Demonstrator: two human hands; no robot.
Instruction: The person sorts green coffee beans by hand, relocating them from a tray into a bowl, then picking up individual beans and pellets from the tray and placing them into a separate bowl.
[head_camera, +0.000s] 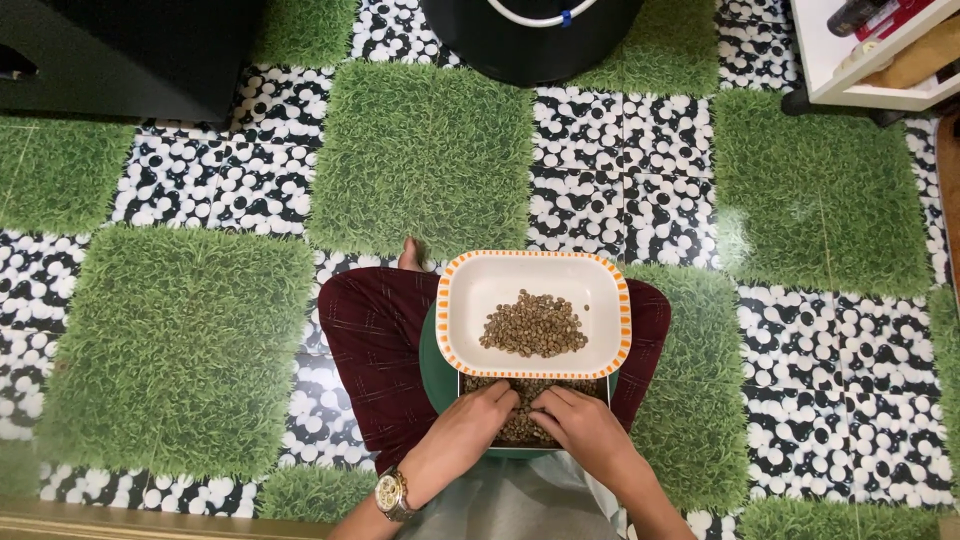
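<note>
The person sits on the floor (420, 160), which is patterned in squares of green grass and black-and-white pebbles, with dark red checked trousers (375, 340) drawn up under the work. On the lap rests a white rectangular dish with an orange-striped rim (470, 290), holding a loose heap of small greenish-brown beans (533, 325), dull, oval and mixed in shade. Just below it, partly tucked under the dish's near edge, lies a second shallow tray of the same beans (525, 400), sitting on something round and dark green (435, 375).

The left hand (470, 420), a gold wristwatch (392, 493) on its wrist, and the right hand (580, 425) both rest in that lower tray, fingers curled down among the beans and nearly meeting. Whether either grip is pinched on a bean I cannot tell.
</note>
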